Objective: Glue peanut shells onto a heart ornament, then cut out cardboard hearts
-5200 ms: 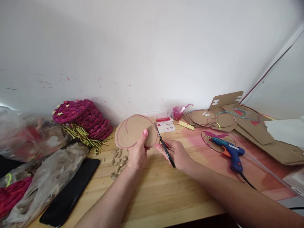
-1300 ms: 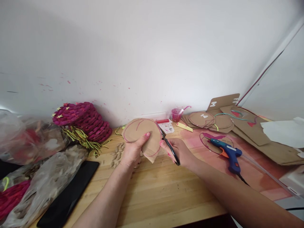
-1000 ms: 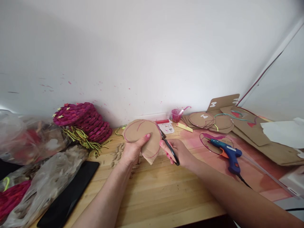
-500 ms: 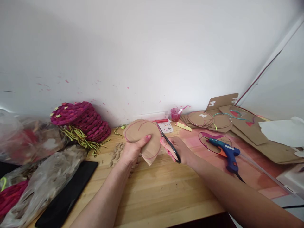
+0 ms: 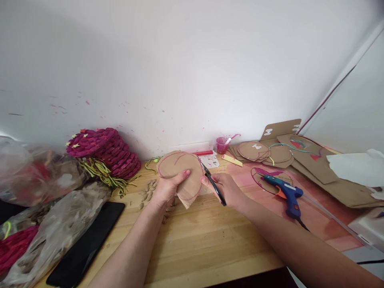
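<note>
My left hand (image 5: 169, 186) pinches a piece of brown cardboard (image 5: 180, 168), thumb on top and fingers hidden beneath. A pinkish curved line is drawn near the cardboard's rim, and a pointed corner juts from its lower end. My right hand (image 5: 225, 188) is closed round the black handles of a pair of scissors (image 5: 214, 184). Their blades lie along the right edge of the cardboard, at the drawn line. Under and beside my left hand, several peanuts in their shells (image 5: 147, 194) lie on the wooden table (image 5: 210, 240).
On the right lie a blue glue gun (image 5: 286, 192), cardboard discs (image 5: 253, 151) and cardboard sheets (image 5: 318, 168). A pink cup (image 5: 222, 145) stands by the wall. To the left are stacked magenta braided pieces (image 5: 105, 152), plastic bags (image 5: 69, 224) and a black phone-like slab (image 5: 90, 244).
The scissors' handles have come closer together as my right hand closed. The cardboard stays in my left hand, almost in the same place. The view has shifted very slightly.
</note>
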{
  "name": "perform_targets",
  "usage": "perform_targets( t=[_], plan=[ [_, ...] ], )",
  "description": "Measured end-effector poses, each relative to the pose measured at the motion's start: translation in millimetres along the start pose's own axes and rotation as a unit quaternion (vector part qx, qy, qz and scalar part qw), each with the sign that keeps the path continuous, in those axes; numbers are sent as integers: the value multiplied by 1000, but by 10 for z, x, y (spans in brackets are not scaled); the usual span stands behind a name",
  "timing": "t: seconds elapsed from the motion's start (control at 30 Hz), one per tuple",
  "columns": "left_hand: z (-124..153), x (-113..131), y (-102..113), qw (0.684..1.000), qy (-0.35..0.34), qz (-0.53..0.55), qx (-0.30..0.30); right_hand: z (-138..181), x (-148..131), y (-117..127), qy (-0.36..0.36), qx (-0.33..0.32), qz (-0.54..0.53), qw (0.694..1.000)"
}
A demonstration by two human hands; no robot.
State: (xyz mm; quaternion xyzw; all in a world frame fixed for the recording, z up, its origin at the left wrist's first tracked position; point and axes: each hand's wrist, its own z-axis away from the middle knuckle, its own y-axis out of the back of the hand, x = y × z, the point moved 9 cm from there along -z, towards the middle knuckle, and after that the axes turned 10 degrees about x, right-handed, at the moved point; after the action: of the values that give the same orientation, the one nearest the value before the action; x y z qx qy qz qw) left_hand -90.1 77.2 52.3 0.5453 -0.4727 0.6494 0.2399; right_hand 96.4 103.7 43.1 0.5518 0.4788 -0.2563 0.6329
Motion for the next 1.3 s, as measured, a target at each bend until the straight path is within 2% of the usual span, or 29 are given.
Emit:
perform_targets(
  t=[0.17,0.43,0.67,0.97,1.17,1.3],
  plan=[
    [-11,5,-3,1000,2,2,-6,-30,-20,-4,39,3,13,999],
    [-43,-6,35,1000,8,4,-2,20,-66,-6,7,-14,-3,1000],
    [-43,-5,21,1000,6,10,0,-4,29,-37,-8,-12,-17,1000],
    [-18,-277,35,986,147,66,38,-60,135,-39,-53,6,-79,995],
    [-91,-158,19,985,100,133,36,-72,168,-33,-65,14,-98,993],
    [-96,-150,33,986,96,130,44,-67,166,-21,-69,22,-100,992]
  ],
)
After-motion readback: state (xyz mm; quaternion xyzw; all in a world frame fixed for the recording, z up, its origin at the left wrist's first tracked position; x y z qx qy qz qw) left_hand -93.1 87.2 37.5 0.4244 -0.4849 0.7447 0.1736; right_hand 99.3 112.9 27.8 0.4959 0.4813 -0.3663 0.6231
